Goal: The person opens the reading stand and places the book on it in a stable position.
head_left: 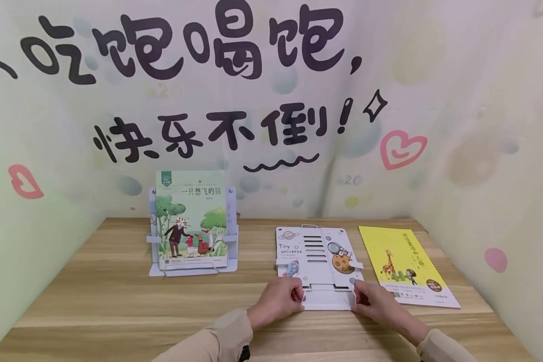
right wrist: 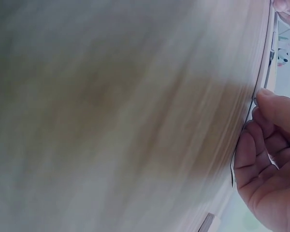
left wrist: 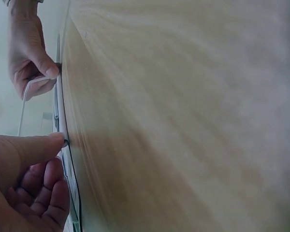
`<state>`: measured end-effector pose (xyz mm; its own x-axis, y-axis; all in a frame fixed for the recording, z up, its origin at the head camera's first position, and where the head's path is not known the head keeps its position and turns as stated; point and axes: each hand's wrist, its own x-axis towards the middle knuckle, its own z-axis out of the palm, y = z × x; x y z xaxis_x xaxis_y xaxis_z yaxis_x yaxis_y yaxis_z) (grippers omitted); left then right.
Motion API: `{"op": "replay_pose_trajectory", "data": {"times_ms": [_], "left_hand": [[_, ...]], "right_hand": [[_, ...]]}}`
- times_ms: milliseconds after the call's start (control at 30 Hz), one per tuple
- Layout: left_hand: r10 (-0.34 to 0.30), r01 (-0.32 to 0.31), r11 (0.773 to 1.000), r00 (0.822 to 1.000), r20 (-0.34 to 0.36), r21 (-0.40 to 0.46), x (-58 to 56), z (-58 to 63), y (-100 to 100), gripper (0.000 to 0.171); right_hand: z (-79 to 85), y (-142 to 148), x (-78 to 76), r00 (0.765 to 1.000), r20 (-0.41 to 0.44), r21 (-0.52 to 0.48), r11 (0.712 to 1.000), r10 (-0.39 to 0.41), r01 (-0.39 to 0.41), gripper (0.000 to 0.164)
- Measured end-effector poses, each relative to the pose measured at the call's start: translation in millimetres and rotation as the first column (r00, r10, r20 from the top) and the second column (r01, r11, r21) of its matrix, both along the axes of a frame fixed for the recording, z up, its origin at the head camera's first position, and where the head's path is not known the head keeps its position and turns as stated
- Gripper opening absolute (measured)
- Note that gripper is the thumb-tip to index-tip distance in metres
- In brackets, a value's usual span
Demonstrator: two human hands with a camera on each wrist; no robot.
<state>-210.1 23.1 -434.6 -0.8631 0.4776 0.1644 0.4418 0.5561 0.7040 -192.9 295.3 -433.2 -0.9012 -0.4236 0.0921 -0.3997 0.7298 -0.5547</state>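
Holders on the table: qty 2 book stands. Stand no. 1, the pale stand, is upright at the L rear and bears qty 1 green book, cover facing fwd. Qty 2 side clips flank the book, 1 per side, and a wire retainer crosses its lower edge.

Stand no. 2, the white stand, lies approx. flat at table ctr-R, between the pale stand and qty 1 yellow book. Its panel carries slots, space artwork and the text "Tiny universe", w/ qty 2 white clips, 1 per side. The front ledge faces the person.

Hands: qty 2, both at the ledge. L hand: fingers curled, thumb and fingertips pinching the L front corner of the white stand. R hand: same posture, pinching the R front corner. Opening at both pinches is minimal. Per L wrist view, a clear wire bar projects from the stand edge near the R fingertips; whether R hand grips the bar itself cannot be told.

The yellow book lies flat, cover up, just beyond R hand. Sleeves: qty 2, beige. Wall: black lettering, qty 2 lines, plus qty 2 pink heart outlines.
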Motion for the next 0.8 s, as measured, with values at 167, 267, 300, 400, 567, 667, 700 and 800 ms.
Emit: {"op": "replay_pose_trajectory", "data": {"times_ms": [167,267,300,400,567,667,700,800], "left_hand": [[-0.011,0.004,0.998,0.996,-0.092,-0.068,1.9,-0.2,0.2,0.028],[-0.019,0.002,0.994,0.988,-0.156,-0.108,2.9,0.3,0.6,0.028],[-0.022,0.0,0.993,0.984,-0.177,-0.12,3.1,0.3,0.7,0.028],[-0.024,-0.003,0.991,0.978,-0.207,-0.131,3.3,0.1,1.0,0.028],[-0.034,0.016,0.994,0.985,-0.172,-0.106,2.6,-1.0,-0.7,0.026],[-0.082,0.078,0.996,0.993,-0.08,-0.052,0.5,-1.4,-4.9,0.021],[-0.101,0.1,0.995,0.994,-0.029,-0.021,-0.6,-1.2,-7.0,0.019],[-0.129,0.117,0.989,0.982,0.137,0.093,-6.6,1.4,-14.2,0.013]], "right_hand": [[-2.7,-1.1,1.2,0.999,-0.041,0.023,1.0,0.011,-0.01,0.031],[-3.4,-1.9,1.7,0.997,-0.081,0.046,0.999,0.017,-0.013,0.032],[-3.7,-2.1,1.8,0.995,-0.093,0.054,0.998,0.019,-0.014,0.033],[-4.3,-2.6,2.2,0.993,-0.119,0.069,0.997,0.023,-0.015,0.034],[-6.0,-1.0,1.4,0.995,-0.101,0.058,0.998,0.017,-0.011,0.032],[-3.4,3.4,-1.3,0.998,-0.023,0.015,0.999,0.05,-0.05,0.027],[-1.1,5.6,-2.8,0.997,0.017,-0.013,0.997,0.072,-0.072,0.024],[10.0,14.3,-8.0,0.986,0.125,-0.105,0.99,0.109,-0.096,0.013]]}}
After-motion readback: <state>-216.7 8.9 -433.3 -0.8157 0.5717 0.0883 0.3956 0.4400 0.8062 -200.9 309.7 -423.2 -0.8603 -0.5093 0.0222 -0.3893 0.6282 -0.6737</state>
